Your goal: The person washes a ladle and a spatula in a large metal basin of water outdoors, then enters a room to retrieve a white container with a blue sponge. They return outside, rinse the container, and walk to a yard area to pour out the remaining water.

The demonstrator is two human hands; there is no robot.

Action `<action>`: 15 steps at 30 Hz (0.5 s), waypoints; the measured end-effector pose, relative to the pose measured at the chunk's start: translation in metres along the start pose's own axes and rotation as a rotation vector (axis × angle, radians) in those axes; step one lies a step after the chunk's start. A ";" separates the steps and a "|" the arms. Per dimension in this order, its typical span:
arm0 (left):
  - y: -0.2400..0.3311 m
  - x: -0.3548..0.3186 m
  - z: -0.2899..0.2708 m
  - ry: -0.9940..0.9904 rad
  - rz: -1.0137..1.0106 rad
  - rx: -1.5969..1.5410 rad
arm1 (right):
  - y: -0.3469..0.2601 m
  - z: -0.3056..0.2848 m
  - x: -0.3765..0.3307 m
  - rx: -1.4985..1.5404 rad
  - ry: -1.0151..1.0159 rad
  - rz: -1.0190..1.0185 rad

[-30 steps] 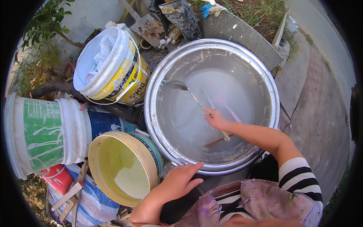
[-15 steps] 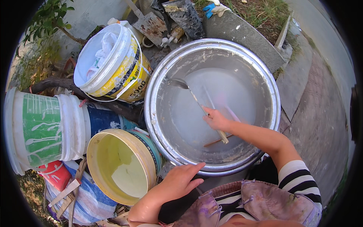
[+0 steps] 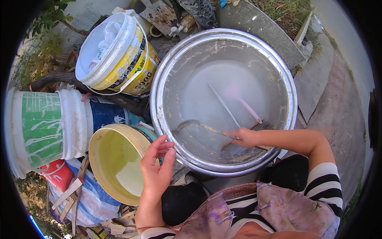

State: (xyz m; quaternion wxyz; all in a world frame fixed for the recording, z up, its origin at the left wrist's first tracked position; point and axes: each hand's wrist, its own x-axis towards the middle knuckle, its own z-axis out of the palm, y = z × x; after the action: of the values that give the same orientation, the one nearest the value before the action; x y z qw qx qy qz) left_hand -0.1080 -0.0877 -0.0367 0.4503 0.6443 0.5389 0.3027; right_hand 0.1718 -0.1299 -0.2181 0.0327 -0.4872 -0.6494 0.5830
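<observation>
My right hand point(image 3: 246, 138) is closed round the handle of a long metal ladle point(image 3: 195, 122), over the near part of a large metal basin point(image 3: 292, 107). The ladle's head is by the basin's left inner wall. Cloudy water point(image 3: 215, 75) fills the bottom. A pink-handled utensil point(image 3: 251, 111), its far end blurred under the water, lies there beside a pale, thin rod point(image 3: 223, 104). Thin brown sticks point(image 3: 227, 144) show close to my right hand. My left hand point(image 3: 158, 159) is raised, empty, fingers loosely bent and thumb apart, between the basin's rim and a cream bucket point(image 3: 106, 133).
Yellowish water stands in the cream bucket. Behind it are a yellow-and-white bucket point(image 3: 133, 63) with a white bag inside, and green-and-white buckets point(image 3: 41, 127) lying sideways. Wood scraps point(image 3: 75, 199) lie lower left. A stone slab point(image 3: 258, 32) and paving point(image 3: 338, 115) border the basin's far and right sides.
My right hand has drawn the ladle toward me and to the right; its head came from the far left to the near left. My left hand has lifted off the rim, moving left.
</observation>
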 end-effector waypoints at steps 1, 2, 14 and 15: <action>0.000 0.000 0.001 0.029 0.006 -0.009 | -0.005 0.002 0.027 0.109 0.174 -0.040; 0.001 0.000 0.001 0.062 0.015 -0.040 | -0.007 0.004 0.037 0.227 0.311 -0.105; 0.006 0.003 0.002 0.122 0.050 -0.160 | -0.028 0.008 0.068 0.396 0.435 0.000; 0.006 0.002 0.002 0.134 0.049 -0.169 | -0.027 0.015 0.068 0.428 0.474 -0.011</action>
State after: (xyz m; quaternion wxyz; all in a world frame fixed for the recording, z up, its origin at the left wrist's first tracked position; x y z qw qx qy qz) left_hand -0.1036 -0.0860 -0.0318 0.4586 0.5952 0.5246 0.4004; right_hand 0.1107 -0.0903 -0.2371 0.2880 -0.5882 -0.4888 0.5763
